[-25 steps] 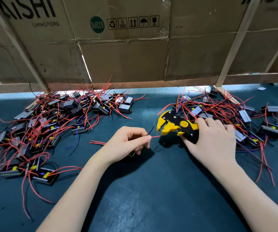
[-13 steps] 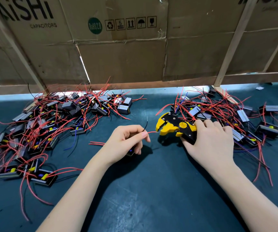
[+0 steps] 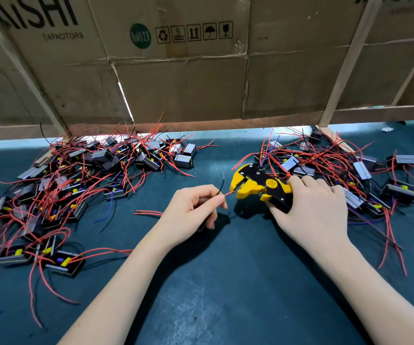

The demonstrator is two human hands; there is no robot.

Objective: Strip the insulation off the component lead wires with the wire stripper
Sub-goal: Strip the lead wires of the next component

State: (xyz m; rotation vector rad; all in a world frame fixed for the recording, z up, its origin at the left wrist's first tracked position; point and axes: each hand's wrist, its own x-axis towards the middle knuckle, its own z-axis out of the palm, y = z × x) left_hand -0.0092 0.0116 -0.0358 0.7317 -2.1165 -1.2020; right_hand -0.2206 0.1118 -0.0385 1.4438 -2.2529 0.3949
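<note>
Meanwhile, the left hand [image 3: 191, 210] pinched a thin red lead wire [image 3: 228, 193], its tip at the open mouth of the yellow-and-black wire stripper [image 3: 258, 186]. The right hand [image 3: 310, 207] had its fingers wrapped around the stripper's handles, just above the dark green desk [image 3: 225, 282].

Left hand [image 3: 196, 210] pinched, right hand [image 3: 310, 207] in closed grip.

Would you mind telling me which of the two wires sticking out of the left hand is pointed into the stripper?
The red wire, running rightward from the left hand to the mouth of the wire stripper. The black wire rises upward, clear of the tool.
</note>
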